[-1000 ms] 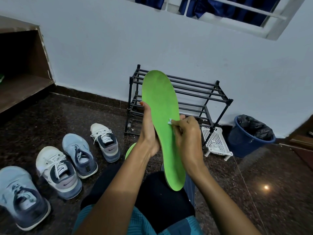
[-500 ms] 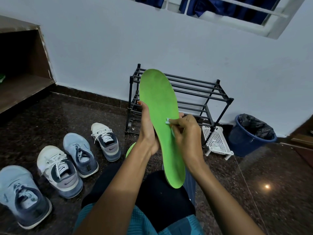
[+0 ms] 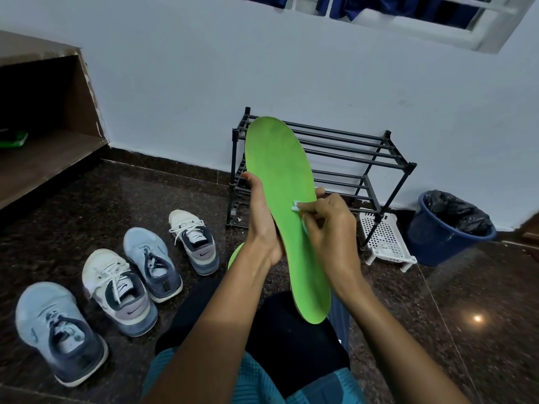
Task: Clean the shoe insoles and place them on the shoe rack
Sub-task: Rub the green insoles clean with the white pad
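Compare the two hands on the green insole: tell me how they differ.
The left hand grips the green insole by its left edge and holds nothing else; the right hand pinches a small white wad. The left hand lies beside the insole's left edge; the right hand's fingers curl over its front face, pressing the wad onto it. Both hands meet the insole about mid-length.
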Motion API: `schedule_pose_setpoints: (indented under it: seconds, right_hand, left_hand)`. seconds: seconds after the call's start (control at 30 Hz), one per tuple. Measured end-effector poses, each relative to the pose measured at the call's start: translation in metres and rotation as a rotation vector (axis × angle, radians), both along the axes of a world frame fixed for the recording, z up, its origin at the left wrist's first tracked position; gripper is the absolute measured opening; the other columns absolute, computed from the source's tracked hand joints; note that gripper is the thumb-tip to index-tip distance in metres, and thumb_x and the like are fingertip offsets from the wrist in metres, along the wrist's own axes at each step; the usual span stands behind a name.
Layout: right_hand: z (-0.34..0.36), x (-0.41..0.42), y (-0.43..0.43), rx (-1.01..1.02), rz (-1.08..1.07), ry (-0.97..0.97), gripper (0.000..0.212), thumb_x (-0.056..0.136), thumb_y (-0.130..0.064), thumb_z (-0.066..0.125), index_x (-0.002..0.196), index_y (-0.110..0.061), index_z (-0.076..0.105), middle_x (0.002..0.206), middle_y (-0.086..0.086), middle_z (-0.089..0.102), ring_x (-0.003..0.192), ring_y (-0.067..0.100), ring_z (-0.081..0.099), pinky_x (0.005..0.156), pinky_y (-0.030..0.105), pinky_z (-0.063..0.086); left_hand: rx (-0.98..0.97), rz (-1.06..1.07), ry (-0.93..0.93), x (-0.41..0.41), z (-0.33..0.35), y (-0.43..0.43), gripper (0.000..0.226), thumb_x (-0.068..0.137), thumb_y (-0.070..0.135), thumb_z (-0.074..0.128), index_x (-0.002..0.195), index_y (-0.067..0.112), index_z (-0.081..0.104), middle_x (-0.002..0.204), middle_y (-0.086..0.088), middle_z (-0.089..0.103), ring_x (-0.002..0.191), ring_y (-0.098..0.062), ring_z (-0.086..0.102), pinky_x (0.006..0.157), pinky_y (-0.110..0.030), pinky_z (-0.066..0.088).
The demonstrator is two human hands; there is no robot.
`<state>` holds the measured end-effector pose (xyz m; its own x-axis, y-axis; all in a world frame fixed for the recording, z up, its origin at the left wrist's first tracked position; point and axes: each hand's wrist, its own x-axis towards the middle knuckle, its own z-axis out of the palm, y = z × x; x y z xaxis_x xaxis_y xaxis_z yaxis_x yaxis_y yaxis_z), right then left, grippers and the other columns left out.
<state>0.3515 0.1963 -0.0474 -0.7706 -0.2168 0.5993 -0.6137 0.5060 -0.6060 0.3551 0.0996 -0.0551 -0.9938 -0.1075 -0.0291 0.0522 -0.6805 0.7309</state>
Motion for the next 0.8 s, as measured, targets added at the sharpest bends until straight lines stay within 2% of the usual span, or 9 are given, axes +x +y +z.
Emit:
schedule_pose_setpoints:
  seconds: [0.13, 0.27, 0.37, 0.43, 0.53, 0.6, 0.7, 0.77, 0.8]
  right_hand:
    - [0.003, -0.004, -0.002, -0.005, -0.039, 0.028, 0.018, 0.080, 0.008, 0.062, 0.094, 0.001, 0.070, 0.081, 0.000, 0.050, 0.075, 0.019, 0.055, 0.068, 0.013, 0.040]
    - [-0.002, 0.007, -0.003, -0.065, 0.076, -0.111, 0.020, 0.079, 0.008, 0.063, 0.093, -0.003, 0.071, 0.088, 0.004, 0.063, 0.071, -0.004, 0.056, 0.068, 0.003, 0.041]
    - [-0.005, 0.014, -0.001, -0.066, 0.108, -0.133, 0.021, 0.078, 0.007, 0.064, 0.092, -0.006, 0.072, 0.086, 0.006, 0.065, 0.068, 0.002, 0.058, 0.066, 0.005, 0.042]
    - [-0.005, 0.012, 0.000, -0.044, 0.093, -0.107, 0.020, 0.077, 0.009, 0.064, 0.092, -0.003, 0.072, 0.084, 0.003, 0.061, 0.069, -0.002, 0.054, 0.068, 0.002, 0.040]
    - [-0.002, 0.004, 0.001, 0.024, 0.007, 0.021, 0.016, 0.077, 0.009, 0.063, 0.090, 0.002, 0.070, 0.080, 0.001, 0.051, 0.072, 0.011, 0.052, 0.069, 0.003, 0.037]
    - [0.000, 0.000, 0.001, 0.047, -0.042, 0.063, 0.014, 0.079, 0.008, 0.062, 0.091, 0.004, 0.069, 0.081, 0.002, 0.049, 0.075, 0.020, 0.053, 0.068, 0.011, 0.039]
    - [0.000, -0.002, 0.000, 0.053, -0.059, 0.094, 0.014, 0.081, 0.007, 0.060, 0.092, 0.005, 0.068, 0.082, 0.003, 0.048, 0.077, 0.023, 0.052, 0.067, 0.019, 0.037]
    - [-0.002, 0.000, -0.001, 0.039, -0.035, 0.064, 0.014, 0.080, 0.007, 0.061, 0.091, 0.004, 0.069, 0.081, 0.002, 0.050, 0.074, 0.017, 0.054, 0.065, 0.014, 0.036]
    - [-0.003, 0.002, 0.000, 0.026, -0.017, 0.024, 0.015, 0.080, 0.007, 0.062, 0.091, 0.003, 0.070, 0.081, 0.002, 0.053, 0.072, 0.009, 0.054, 0.065, 0.010, 0.037]
  left_hand:
    - [0.012, 0.019, -0.006, -0.001, -0.002, 0.000, 0.096, 0.085, 0.077, 0.004, 0.108, 0.007, 0.065, 0.095, -0.018, 0.071, 0.083, -0.027, 0.070, 0.069, -0.034, 0.058]
    - [0.032, 0.023, 0.024, -0.002, -0.002, -0.003, 0.099, 0.084, 0.077, 0.002, 0.107, 0.002, 0.063, 0.090, -0.020, 0.070, 0.077, -0.028, 0.069, 0.067, -0.033, 0.059]
    - [0.032, 0.017, 0.031, -0.002, -0.003, -0.003, 0.102, 0.083, 0.078, 0.002, 0.107, 0.000, 0.063, 0.092, -0.020, 0.070, 0.079, -0.029, 0.068, 0.070, -0.035, 0.059]
    - [0.026, 0.014, 0.029, -0.002, -0.003, -0.002, 0.103, 0.083, 0.078, 0.002, 0.111, -0.001, 0.062, 0.095, -0.021, 0.069, 0.082, -0.029, 0.068, 0.072, -0.036, 0.058]
    - [0.024, 0.001, 0.032, -0.001, -0.002, 0.000, 0.102, 0.083, 0.078, 0.003, 0.122, 0.000, 0.057, 0.104, -0.024, 0.067, 0.089, -0.031, 0.067, 0.078, -0.039, 0.057]
    - [0.026, -0.013, 0.027, 0.000, -0.001, 0.001, 0.102, 0.083, 0.079, 0.004, 0.125, 0.002, 0.056, 0.113, -0.028, 0.064, 0.098, -0.034, 0.066, 0.081, -0.040, 0.057]
    - [0.037, -0.024, 0.018, 0.000, 0.000, 0.002, 0.101, 0.082, 0.079, 0.003, 0.125, 0.004, 0.055, 0.118, -0.029, 0.062, 0.106, -0.036, 0.064, 0.085, -0.042, 0.056]
    - [0.025, -0.015, 0.024, 0.000, 0.000, 0.001, 0.100, 0.082, 0.079, 0.002, 0.121, 0.006, 0.058, 0.117, -0.029, 0.062, 0.106, -0.036, 0.064, 0.089, -0.043, 0.054]
    - [0.017, -0.001, 0.025, 0.000, -0.001, 0.001, 0.099, 0.082, 0.079, 0.002, 0.119, 0.007, 0.059, 0.115, -0.028, 0.064, 0.102, -0.035, 0.065, 0.088, -0.043, 0.054]
